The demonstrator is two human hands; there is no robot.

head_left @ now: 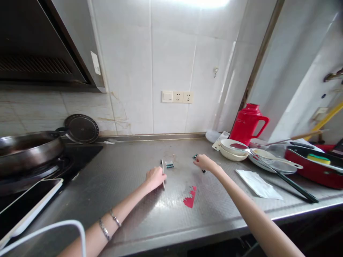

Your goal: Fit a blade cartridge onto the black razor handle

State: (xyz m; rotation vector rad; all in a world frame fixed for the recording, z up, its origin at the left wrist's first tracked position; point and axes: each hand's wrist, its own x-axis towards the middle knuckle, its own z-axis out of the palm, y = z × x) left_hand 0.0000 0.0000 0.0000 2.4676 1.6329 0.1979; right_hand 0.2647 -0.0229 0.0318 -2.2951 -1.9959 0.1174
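My left hand [155,177] is closed around a slim, pale, slightly curved strip [163,167] with a dark upper end, just above the steel counter [125,207]. Right beside the strip lies a small clear and teal piece [169,164], too small to make out. My right hand [204,162], farther right, grips what looks like a razor [195,156]; its teal and dark head pokes out past the fingers and a dark end shows below. Between the hands, closer to me, a torn red scrap [190,197] rests on the counter.
A pan [29,150] sits on the stove at left, near a phone [29,207] and white cable [61,224]. To the right are a red thermos [248,123], bowls [233,154], white tissue [258,184], black chopsticks [292,185] and a red pan [316,169].
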